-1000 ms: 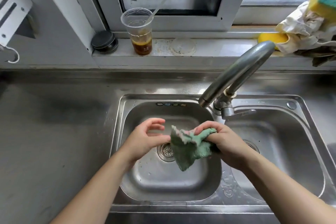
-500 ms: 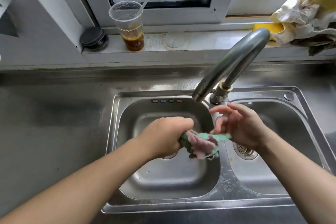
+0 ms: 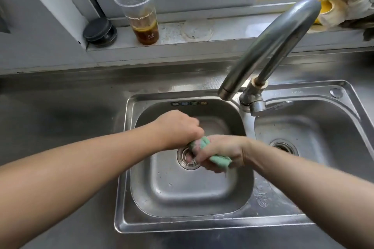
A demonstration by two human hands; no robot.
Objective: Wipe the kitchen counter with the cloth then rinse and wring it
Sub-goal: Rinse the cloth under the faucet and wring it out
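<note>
Both hands gripped the cloth (image 3: 202, 144) at frame centre, fingers curled tight. Its long axis ran from left hand (image 3: 178, 127), upper left, to right hand (image 3: 220, 152), lower right, over the sink (image 3: 202, 198), seemingly ready for twisting.

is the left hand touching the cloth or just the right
Touching. The head view shows the left hand and right hand both gripping the cloth.

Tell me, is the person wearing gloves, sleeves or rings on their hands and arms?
No. The left hand and right hand are bare: no gloves, and no rings show. Both forearms are bare too, with no sleeves, watch or bracelet in view.
</note>
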